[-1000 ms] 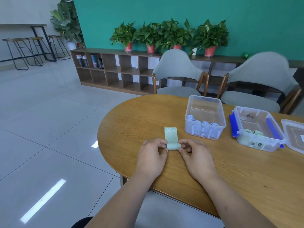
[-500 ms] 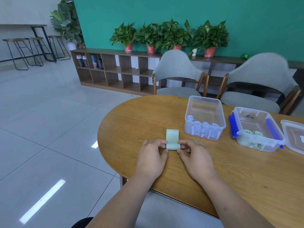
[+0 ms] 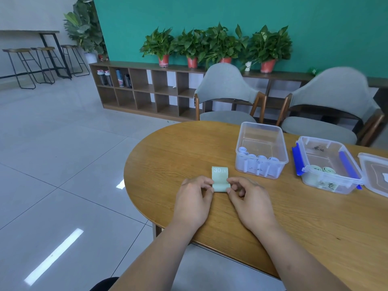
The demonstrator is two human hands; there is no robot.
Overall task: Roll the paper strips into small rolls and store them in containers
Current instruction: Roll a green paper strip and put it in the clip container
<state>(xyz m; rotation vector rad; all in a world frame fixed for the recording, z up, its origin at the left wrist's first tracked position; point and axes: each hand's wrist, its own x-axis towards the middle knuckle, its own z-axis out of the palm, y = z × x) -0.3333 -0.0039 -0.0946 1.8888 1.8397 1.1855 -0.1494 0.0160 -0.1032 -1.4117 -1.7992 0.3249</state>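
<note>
Roll-and-store task, mid-course. A row of pale bluish-white paper rolls (image 3: 261, 158) stands along the near wall of the lidless clear plastic container (image 3: 281, 143), and at least two pale green rolls (image 3: 321, 169) lie in the clear container with blue clip handles (image 3: 302, 141) to its right, whose clear lid (image 3: 375, 173) rests at the far right edge of the view.

The pale green paper strip marked "30 LB" (image 3: 219, 178) is mostly wound. Its near end forms a roll between the two hands, and a short flat tail lies on the oval wooden table (image 3: 168, 156) just beyond.

By this view, what is left is to wind in the tail and drop the roll into a container (probably the clip-handled one, by colour).

The left hand (image 3: 194, 201) and right hand (image 3: 249, 203) rest low on the table, palms down and wrists near the edge. The left fingers (image 3: 206, 181) and right fingers (image 3: 233, 181) are curled narrowly, pinching the roll at its two ends.
</note>
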